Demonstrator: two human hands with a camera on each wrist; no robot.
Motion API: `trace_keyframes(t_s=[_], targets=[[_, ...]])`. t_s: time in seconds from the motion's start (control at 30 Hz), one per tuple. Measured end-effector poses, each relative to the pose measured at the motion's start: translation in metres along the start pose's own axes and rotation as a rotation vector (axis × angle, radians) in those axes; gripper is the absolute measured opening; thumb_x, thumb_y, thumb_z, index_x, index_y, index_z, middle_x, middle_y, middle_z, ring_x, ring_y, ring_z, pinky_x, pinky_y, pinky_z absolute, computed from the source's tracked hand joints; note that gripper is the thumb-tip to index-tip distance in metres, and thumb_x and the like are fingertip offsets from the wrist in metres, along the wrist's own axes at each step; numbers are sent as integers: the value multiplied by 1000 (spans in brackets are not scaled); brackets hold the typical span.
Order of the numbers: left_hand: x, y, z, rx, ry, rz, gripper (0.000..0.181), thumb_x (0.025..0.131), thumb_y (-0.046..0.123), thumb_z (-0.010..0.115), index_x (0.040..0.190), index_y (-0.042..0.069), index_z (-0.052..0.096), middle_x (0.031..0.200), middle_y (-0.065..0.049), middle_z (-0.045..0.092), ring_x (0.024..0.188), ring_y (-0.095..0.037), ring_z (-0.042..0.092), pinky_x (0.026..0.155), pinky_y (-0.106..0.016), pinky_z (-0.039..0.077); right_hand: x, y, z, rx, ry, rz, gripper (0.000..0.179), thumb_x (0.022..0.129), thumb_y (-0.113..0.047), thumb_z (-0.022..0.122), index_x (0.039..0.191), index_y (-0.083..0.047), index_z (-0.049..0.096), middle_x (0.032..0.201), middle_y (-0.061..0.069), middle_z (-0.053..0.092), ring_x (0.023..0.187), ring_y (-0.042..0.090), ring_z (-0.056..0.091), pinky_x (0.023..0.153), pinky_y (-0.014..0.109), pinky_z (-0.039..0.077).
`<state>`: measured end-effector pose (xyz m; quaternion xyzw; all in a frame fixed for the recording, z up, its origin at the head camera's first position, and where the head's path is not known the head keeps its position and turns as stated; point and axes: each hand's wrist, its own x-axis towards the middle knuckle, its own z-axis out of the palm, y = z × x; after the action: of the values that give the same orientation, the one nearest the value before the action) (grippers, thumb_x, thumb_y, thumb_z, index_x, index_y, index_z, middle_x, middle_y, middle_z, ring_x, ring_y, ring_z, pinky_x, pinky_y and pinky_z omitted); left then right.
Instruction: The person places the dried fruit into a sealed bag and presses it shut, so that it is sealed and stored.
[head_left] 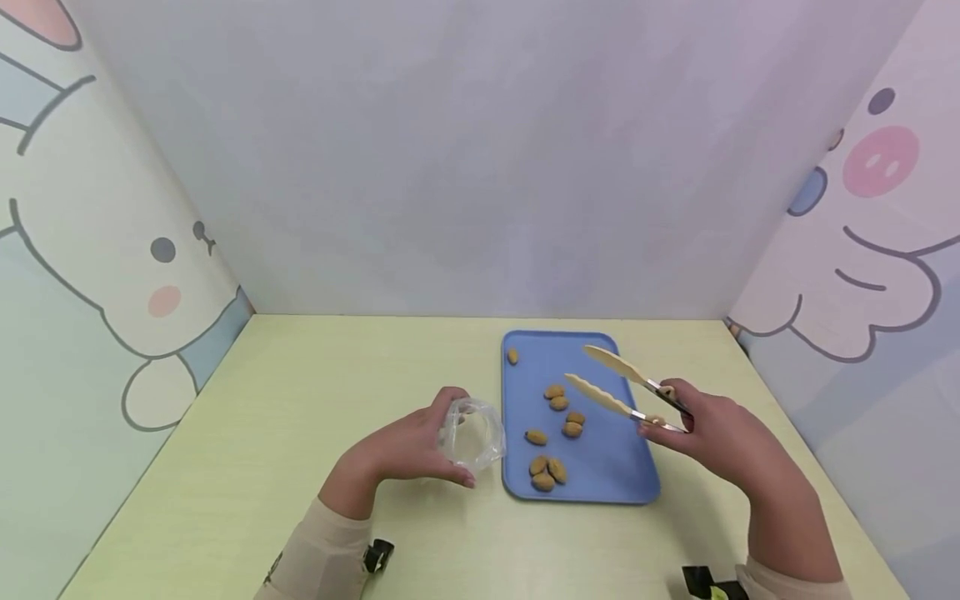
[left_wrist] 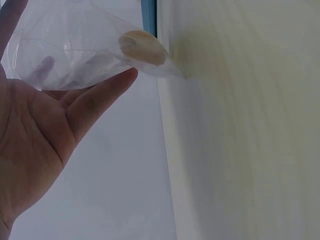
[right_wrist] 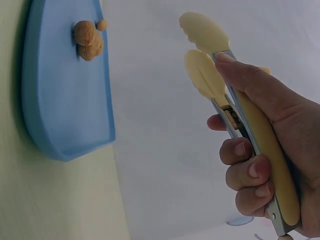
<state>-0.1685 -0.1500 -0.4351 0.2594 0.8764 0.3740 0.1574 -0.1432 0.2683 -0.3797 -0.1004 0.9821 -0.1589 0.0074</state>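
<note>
My left hand holds a clear plastic bag by its mouth, just left of the tray. In the left wrist view, one tan nut lies at the bottom of the bag. My right hand grips a pair of tongs with cream tips, spread apart with nothing between them. The tongs hover above the right half of a blue tray. Several brown nuts lie on the tray, mostly toward its left and middle, with a single nut at its far left corner.
The tray rests on a pale yellow table. A grey wall stands behind it, and side panels with cartoon animals flank the table. Both wrists carry black straps.
</note>
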Motion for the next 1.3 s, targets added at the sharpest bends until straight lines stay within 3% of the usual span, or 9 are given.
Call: trace_keyframes(t_s=[0.27, 0.57, 0.83, 1.03, 1.3], targets=[[1, -1, 0, -12, 0, 0, 101, 61, 54, 89, 137, 30, 25, 115, -8, 59, 89, -15, 57, 79, -33, 46, 9, 11, 9, 38, -90, 29, 55, 82, -65, 66, 113, -21, 56, 63, -2, 39, 56, 14, 38, 52, 31, 30], [1, 0, -1, -3, -2, -8, 103, 61, 57, 88, 138, 29, 25, 116, -8, 59, 89, -15, 57, 79, -34, 46, 16, 23, 25, 74, -194, 56, 53, 79, -66, 68, 102, -20, 54, 65, -1, 40, 59, 15, 41, 55, 33, 32], [0, 0, 0, -6, -4, -18, 102, 61, 55, 89, 137, 30, 25, 116, -8, 59, 90, -15, 57, 79, -34, 46, 18, 23, 30, 62, -255, 57, 62, 78, -65, 69, 116, -17, 57, 85, 3, 61, 73, 17, 52, 62, 36, 40], [0, 0, 0, -10, -6, -18, 102, 61, 53, 89, 137, 30, 25, 116, -7, 59, 91, -15, 57, 80, -34, 46, 17, 22, 33, 144, -336, 140, 79, 79, -58, 73, 137, -10, 49, 100, 11, 64, 61, 20, 56, 56, 37, 44], [0, -1, 0, -9, -4, -3, 102, 61, 56, 88, 137, 30, 25, 117, -7, 59, 91, -14, 57, 80, -33, 46, 17, 20, 34, 129, -376, 166, 86, 78, -55, 75, 141, -4, 46, 110, 19, 63, 60, 23, 58, 55, 36, 45]])
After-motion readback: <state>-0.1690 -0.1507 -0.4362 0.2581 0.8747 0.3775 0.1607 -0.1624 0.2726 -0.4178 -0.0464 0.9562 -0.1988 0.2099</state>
